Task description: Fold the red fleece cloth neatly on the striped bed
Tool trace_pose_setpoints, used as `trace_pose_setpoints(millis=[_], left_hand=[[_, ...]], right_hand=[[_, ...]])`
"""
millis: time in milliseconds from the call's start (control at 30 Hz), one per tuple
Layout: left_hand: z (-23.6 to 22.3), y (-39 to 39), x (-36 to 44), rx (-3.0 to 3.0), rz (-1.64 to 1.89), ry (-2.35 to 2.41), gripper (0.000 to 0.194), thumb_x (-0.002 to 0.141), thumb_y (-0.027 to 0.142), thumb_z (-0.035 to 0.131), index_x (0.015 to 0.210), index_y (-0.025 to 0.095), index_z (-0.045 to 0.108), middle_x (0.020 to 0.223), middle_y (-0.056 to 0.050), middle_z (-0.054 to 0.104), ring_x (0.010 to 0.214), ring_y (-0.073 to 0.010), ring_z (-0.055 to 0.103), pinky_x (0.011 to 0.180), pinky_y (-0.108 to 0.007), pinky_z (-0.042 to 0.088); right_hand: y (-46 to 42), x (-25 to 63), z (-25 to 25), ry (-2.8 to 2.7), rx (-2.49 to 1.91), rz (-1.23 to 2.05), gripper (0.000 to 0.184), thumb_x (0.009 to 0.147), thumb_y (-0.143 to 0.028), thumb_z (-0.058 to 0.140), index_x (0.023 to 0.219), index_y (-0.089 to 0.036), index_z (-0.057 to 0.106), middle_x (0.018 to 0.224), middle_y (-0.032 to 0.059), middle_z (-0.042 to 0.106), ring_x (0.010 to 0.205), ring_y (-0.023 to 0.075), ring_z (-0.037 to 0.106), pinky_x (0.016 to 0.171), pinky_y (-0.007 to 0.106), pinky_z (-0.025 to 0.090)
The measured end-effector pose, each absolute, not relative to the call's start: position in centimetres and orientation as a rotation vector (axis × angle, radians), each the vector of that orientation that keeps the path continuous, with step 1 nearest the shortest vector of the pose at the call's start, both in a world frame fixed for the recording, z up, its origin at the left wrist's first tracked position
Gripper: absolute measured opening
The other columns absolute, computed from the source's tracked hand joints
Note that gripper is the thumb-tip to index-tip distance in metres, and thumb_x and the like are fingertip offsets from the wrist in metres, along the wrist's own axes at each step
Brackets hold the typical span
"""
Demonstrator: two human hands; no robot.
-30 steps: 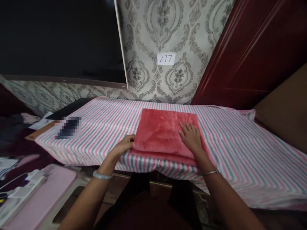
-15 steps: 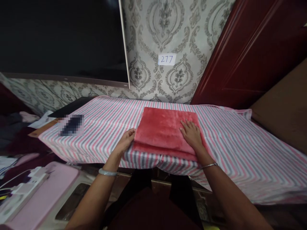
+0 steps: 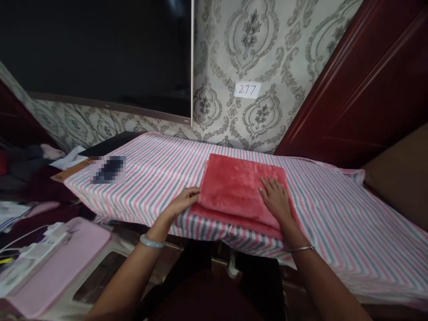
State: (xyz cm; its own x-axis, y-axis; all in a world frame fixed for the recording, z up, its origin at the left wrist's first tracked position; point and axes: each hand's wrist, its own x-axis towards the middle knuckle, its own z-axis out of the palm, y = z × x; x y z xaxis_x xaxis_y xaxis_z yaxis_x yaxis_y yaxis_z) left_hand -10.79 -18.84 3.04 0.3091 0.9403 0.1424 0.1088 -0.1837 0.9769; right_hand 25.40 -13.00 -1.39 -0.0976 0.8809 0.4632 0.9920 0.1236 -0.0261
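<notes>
A folded red plush cloth (image 3: 239, 183) lies on the striped tablecloth (image 3: 160, 165), close to the table's front edge. At its left side my left hand (image 3: 183, 201) is closed, fingertips on the cloth's edge and the thumb near them. My right hand (image 3: 277, 198) rests flat on top of the cloth toward its right side, fingers spread. Along the front, a lower layer of the cloth sticks out beneath the upper fold.
A phone-like dark object (image 3: 109, 169), blurred out, lies on the table's left end. Behind hangs a large screen (image 3: 100, 53). A power strip (image 3: 36, 254) sits on a pink-topped stool (image 3: 73, 254) at lower left. Beyond the table at right stands a dark red door (image 3: 361, 93).
The camera view has turned slightly, so the table and cloth appear shifted right. Both hands keep nearly the same places on the cloth, whose folds look unchanged.
</notes>
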Motion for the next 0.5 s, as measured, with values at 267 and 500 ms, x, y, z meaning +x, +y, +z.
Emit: trace_pose_setpoints(millis=[267, 500], left_hand=[[4.0, -17.6, -10.5, 1.771, 1.195, 0.938, 0.030, 0.085, 0.051, 0.070, 0.086, 0.023, 0.081, 0.116, -0.011, 0.070, 0.112, -0.0252, 0.061, 0.102, -0.039, 0.045], [4.2, -17.6, -10.4, 1.753, 1.123, 1.038, 0.017, 0.077, 0.036, 0.073, 0.073, 0.020, 0.077, 0.082, -0.007, 0.073, 0.085, -0.0234, 0.064, 0.085, -0.036, 0.050]], right_hand=[[-13.0, 25.5, -1.8, -2.044, -1.778, -0.426, 0.051, 0.105, -0.037, 0.031, 0.145, -0.019, 0.056, 0.153, 0.0136, 0.050, 0.141, 0.0330, 0.042, 0.113, 0.055, 0.035], [-12.9, 25.4, -1.8, -2.044, -1.813, -0.420, 0.051, 0.104, -0.037, 0.031, 0.145, -0.020, 0.056, 0.154, 0.0124, 0.050, 0.142, 0.0332, 0.042, 0.112, 0.055, 0.037]])
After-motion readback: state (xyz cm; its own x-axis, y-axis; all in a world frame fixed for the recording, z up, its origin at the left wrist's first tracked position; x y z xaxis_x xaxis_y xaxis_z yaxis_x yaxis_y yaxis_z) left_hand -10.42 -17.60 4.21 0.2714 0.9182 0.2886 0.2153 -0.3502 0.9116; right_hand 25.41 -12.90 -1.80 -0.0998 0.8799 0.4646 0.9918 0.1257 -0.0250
